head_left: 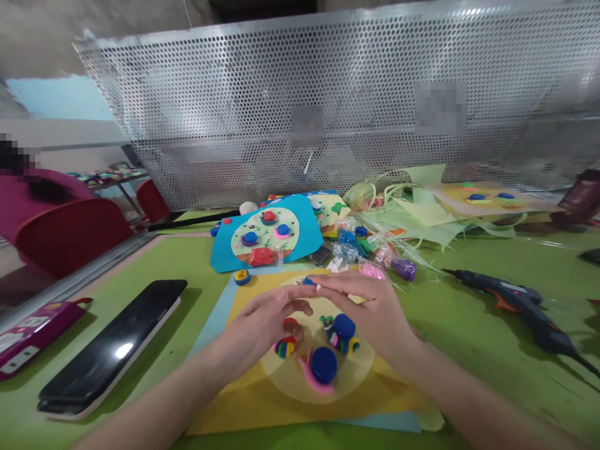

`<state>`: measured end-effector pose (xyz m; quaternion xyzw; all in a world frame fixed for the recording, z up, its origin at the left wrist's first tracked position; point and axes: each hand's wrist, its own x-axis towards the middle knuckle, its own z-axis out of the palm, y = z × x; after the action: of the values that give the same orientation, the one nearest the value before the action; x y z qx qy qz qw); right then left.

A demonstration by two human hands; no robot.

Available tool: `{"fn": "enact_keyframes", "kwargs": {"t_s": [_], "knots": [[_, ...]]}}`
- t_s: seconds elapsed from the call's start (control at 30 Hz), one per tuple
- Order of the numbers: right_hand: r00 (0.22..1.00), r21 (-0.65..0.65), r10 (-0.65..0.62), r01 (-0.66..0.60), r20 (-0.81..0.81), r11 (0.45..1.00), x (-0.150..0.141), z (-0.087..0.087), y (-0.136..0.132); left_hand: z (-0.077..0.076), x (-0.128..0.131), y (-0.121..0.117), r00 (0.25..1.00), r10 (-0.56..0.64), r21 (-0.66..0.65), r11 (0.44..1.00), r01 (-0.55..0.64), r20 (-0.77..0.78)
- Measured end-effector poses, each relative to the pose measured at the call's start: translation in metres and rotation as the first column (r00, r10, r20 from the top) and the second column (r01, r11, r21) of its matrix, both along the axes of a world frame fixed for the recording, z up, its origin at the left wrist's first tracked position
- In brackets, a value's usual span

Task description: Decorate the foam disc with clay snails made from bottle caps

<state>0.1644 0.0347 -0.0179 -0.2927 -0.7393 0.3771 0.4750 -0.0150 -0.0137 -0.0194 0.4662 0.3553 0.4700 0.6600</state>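
My right hand (370, 306) holds a small white bit, perhaps clay (318, 287), at its fingertips. From the other side, my left hand (265, 322) stretches its index finger to the same bit, its other fingers loosely bent and apart. Both hands hover over a yellow sheet (262, 409) with a pale oval (347, 390). Clay snails lie on the oval: one with a dark blue shell (324, 365) and pink body, another with a blue shell (344, 325) and striped body. A red-topped striped one (284, 348) is partly hidden by my left hand, and a blue piece (309, 281) shows beyond the fingertips.
A phone (117, 344) and a magenta device (37, 334) lie at left. Blue craft card (220, 250), bagged clay (347, 250) and pale green paper strips (422, 219) are behind. A glue gun (510, 300) rests at right. Perforated metal (257, 94) borders the back. A person (51, 187) sits at far left.
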Motion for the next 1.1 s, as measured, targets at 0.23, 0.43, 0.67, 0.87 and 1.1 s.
{"fn": "enact_keyframes", "kwargs": {"t_s": [0.23, 0.43, 0.67, 0.87, 1.1], "knots": [[0.996, -0.167, -0.052, 0.039, -0.07, 0.985, 0.004, 0.006, 0.002, 0.005, 0.0, -0.003, 0.996, 0.009, 0.042, 0.999, -0.005, -0.086], [0.953, -0.328, -0.077, -0.024, -0.292, 0.944, 0.013, 0.018, 0.003, 0.005, -0.001, -0.008, 1.0, 0.018, 0.094, 0.995, -0.016, -0.013], [0.996, -0.273, -0.017, -0.007, -0.085, 0.962, 0.013, 0.022, -0.006, 0.007, -0.001, -0.015, 0.996, -0.084, 0.166, 0.983, 0.084, -0.005], [0.996, -0.069, -0.021, 0.027, 0.092, 0.997, 0.019, 0.018, -0.01, 0.011, -0.003, -0.017, 0.991, -0.129, 0.173, 0.976, 0.131, -0.022], [0.991, 0.073, -0.091, 0.084, 0.098, 0.994, 0.018, 0.015, -0.02, 0.012, 0.002, -0.019, 0.996, 0.05, 0.123, 0.991, -0.059, 0.07]]}}
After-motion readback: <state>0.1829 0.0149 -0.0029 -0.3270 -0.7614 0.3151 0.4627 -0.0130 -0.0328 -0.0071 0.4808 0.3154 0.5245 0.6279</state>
